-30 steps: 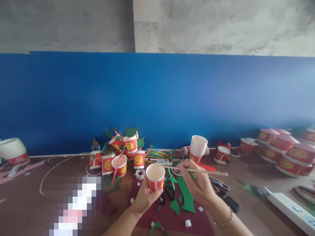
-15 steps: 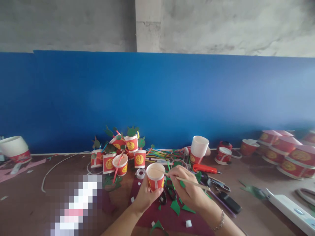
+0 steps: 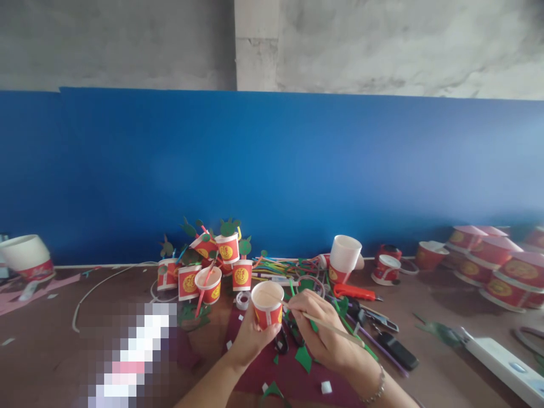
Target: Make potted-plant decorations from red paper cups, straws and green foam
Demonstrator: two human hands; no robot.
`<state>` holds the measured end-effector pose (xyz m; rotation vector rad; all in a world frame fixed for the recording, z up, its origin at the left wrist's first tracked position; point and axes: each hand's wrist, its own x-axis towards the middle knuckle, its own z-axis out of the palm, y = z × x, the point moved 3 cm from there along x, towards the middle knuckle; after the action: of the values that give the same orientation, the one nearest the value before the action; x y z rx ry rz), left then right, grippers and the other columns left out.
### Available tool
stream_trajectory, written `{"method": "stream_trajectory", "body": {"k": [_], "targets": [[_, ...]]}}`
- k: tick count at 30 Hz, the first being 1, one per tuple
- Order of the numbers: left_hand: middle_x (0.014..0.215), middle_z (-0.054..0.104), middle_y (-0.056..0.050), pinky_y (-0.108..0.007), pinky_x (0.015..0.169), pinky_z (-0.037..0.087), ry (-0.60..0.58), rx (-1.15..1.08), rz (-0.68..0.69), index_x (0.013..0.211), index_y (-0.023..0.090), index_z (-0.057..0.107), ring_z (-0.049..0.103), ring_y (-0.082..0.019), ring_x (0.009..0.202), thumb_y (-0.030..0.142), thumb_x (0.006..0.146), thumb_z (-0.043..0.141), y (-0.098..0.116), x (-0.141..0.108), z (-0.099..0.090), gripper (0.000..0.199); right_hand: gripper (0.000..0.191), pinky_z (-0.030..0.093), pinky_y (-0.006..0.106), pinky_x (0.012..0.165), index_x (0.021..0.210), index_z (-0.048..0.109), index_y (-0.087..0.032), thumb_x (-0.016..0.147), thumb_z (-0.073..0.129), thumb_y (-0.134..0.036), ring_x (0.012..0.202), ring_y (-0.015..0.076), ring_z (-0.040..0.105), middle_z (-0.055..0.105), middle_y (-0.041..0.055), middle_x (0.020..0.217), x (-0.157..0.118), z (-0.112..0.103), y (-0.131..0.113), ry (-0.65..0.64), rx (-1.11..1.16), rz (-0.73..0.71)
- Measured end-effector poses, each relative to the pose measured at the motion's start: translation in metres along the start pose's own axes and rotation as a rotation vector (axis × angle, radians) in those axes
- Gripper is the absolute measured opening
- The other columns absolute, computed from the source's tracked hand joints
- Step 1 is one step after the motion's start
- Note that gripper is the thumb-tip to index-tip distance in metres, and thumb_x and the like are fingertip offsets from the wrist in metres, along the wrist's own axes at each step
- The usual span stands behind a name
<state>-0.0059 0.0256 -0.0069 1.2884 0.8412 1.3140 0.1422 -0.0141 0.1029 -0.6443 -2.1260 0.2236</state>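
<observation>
My left hand (image 3: 254, 341) is wrapped round a red and white paper cup (image 3: 268, 319), its open rim tilted toward me. In my right hand (image 3: 319, 324) is a thin wooden stick (image 3: 335, 330), slanting across the cup's rim, with its far end inside. What the tip touches there cannot be made out. Green paper scraps (image 3: 303, 359) and black-handled scissors (image 3: 281, 343) lie below the hands on a dark red sheet (image 3: 255, 385). A roll of clear tape (image 3: 243, 300) is just left of the cup.
Paper cups with green cut-outs (image 3: 208, 283) cluster back left. Behind the hands lie colourful straws (image 3: 280, 266). A stack of white cups (image 3: 345, 255), an orange cutter (image 3: 356, 292) and a black key fob (image 3: 397, 350) are to the right. A white glue gun (image 3: 497, 362) lies far right.
The cup and my left hand have shifted very slightly left. My right hand and the stick have dropped a little. Both grips stay the same.
</observation>
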Motion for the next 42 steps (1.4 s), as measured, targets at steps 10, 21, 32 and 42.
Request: {"method": "stream_trajectory", "body": {"k": [10, 21, 32, 42], "targets": [[0.101, 0.061, -0.005, -0.037, 0.091, 0.047, 0.030, 0.017, -0.025, 0.099, 0.021, 0.052, 0.059, -0.023, 0.098, 0.019, 0.066, 0.069, 0.000, 0.001, 0.000, 0.037, 0.018, 0.044, 0.032, 0.064, 0.097, 0.049, -0.020, 0.089, 0.037, -0.009, 0.072, 0.0171, 0.050, 0.057, 0.0060, 0.082, -0.002, 0.003, 0.004, -0.020, -0.008, 0.004], [0.096, 0.062, -0.004, -0.038, 0.090, 0.047, 0.009, -0.019, 0.006, 0.096, 0.020, 0.053, 0.059, -0.022, 0.096, 0.019, 0.068, 0.068, -0.001, -0.001, 0.001, 0.032, 0.017, 0.044, 0.032, 0.066, 0.095, 0.050, -0.020, 0.090, 0.037, -0.011, 0.072, 0.0174, 0.051, 0.057, 0.0055, 0.081, -0.002, 0.005, 0.003, -0.015, 0.017, 0.016], [0.091, 0.062, -0.002, -0.036, 0.084, 0.050, 0.073, 0.005, 0.016, 0.100, 0.020, 0.055, 0.060, -0.021, 0.088, 0.016, 0.062, 0.069, 0.001, -0.002, 0.006, 0.040, 0.017, 0.046, 0.034, 0.070, 0.095, 0.050, -0.020, 0.091, 0.036, -0.011, 0.075, 0.0173, 0.051, 0.057, 0.0055, 0.082, -0.005, 0.008, 0.007, 0.035, 0.041, 0.049], [0.115, 0.061, -0.006, -0.036, 0.092, 0.045, -0.128, 0.050, 0.096, 0.118, 0.022, 0.052, 0.056, -0.025, 0.105, 0.021, 0.071, 0.066, 0.020, -0.013, 0.027, 0.050, 0.012, 0.042, 0.034, 0.067, 0.084, 0.050, -0.020, 0.087, 0.041, -0.013, 0.072, 0.0182, 0.049, 0.056, 0.0039, 0.078, -0.004, 0.016, 0.013, -0.048, -0.131, 0.018]]}}
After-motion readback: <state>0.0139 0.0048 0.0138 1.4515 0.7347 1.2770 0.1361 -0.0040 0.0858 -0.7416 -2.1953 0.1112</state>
